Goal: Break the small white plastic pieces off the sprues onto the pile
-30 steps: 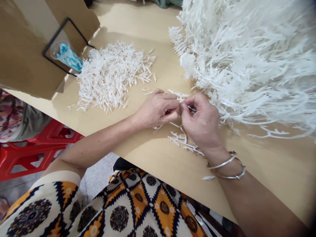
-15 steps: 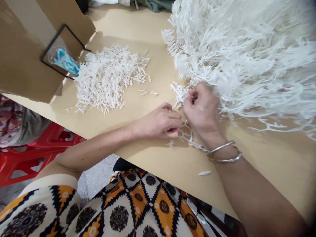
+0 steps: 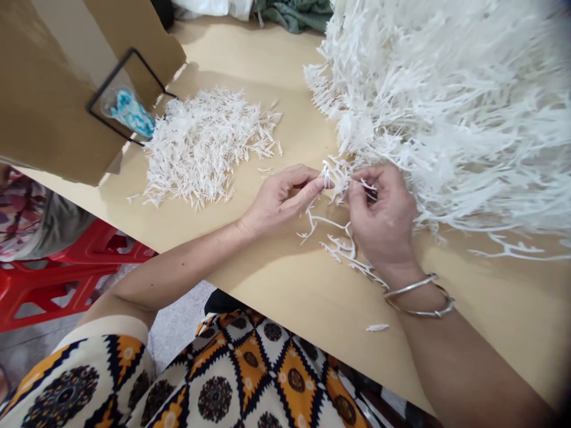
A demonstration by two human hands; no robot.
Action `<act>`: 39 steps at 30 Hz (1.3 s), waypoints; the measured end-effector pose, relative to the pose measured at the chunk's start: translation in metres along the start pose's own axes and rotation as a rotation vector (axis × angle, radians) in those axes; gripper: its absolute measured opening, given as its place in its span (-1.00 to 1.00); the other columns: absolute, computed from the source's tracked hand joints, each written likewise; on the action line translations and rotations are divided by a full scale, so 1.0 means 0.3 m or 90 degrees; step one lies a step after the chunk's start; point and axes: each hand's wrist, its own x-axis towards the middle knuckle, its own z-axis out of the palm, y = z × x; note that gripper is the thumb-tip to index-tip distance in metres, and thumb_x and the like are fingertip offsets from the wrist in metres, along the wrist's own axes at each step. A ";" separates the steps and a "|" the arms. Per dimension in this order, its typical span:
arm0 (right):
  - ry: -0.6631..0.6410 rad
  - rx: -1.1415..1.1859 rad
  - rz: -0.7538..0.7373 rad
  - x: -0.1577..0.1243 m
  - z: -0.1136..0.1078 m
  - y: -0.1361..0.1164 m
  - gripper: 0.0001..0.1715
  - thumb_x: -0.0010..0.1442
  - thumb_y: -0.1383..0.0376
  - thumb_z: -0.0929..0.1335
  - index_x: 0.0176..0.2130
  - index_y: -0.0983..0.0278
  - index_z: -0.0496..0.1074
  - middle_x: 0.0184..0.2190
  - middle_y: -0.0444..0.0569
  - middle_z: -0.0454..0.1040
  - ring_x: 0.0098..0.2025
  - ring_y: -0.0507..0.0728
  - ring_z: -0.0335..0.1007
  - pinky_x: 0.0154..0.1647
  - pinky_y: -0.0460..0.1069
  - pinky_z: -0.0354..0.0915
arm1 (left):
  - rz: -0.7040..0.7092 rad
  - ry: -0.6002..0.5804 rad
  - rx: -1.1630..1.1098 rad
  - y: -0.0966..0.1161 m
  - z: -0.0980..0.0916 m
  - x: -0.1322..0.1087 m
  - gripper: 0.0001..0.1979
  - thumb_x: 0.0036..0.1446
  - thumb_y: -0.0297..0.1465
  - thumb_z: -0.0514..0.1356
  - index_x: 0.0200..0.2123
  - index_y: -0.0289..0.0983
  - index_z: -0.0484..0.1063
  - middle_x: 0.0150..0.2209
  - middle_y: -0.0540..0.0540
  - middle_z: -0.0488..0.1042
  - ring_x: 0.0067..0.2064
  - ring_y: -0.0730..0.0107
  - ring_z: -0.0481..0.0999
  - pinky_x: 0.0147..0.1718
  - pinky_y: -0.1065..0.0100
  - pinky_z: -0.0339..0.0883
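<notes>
Tan table [image 3: 267, 285] spreads beneath everything, and on our right we have a great heap of white branching strands [image 3: 446, 113] covering its far side. At upper left we see a cardboard box [image 3: 53, 95], and near it a smaller pile of short white pieces [image 3: 200, 151]. Our left hand [image 3: 281, 199] and right hand [image 3: 386, 217] meet between the two masses, just beside the heap. Below the fingers lies a loose forked strand [image 3: 328, 221]. Between our fingertips is a white sprig [image 3: 336, 172]; we judge it light, thin and springy, likely to snag on its neighbours or snap at a fork, so a stem is the best hold. Our left thumb and forefinger pinch its near end, closed together; our right ones are clamped on white stem too, though whether of the same piece we cannot tell.
</notes>
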 end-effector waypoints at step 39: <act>-0.005 0.105 -0.062 -0.018 -0.012 -0.110 -0.93 0.31 0.24 0.45 -0.20 0.13 0.61 -0.23 -0.07 0.63 -0.19 0.15 0.54 -0.07 0.14 0.48 | 0.075 0.017 0.335 0.019 -0.010 0.002 -0.64 0.37 0.01 0.18 -0.14 -0.11 0.59 0.10 -0.14 0.56 0.15 0.14 0.47 0.30 -0.06 0.07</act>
